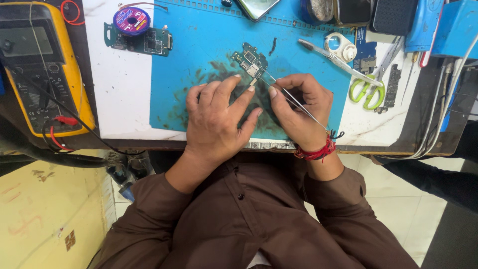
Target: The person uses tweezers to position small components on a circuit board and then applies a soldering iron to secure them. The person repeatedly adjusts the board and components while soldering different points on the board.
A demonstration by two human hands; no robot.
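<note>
A small green circuit board (249, 60) lies on the blue work mat (199, 40). My right hand (300, 112) grips thin metal tweezers (291, 98) whose tips reach the board's near edge. My left hand (219, 119) rests flat on the mat just below the board, its fingers spread and the index fingertip touching the board's lower corner. It holds nothing. A red thread band circles my right wrist.
A yellow multimeter (40, 65) with red and black leads sits at the left. A second circuit board (142, 42) with a solder-wire spool (131, 20) lies at the back left. Green-handled scissors (371, 84), a tape roll (342, 47) and tools lie at the right.
</note>
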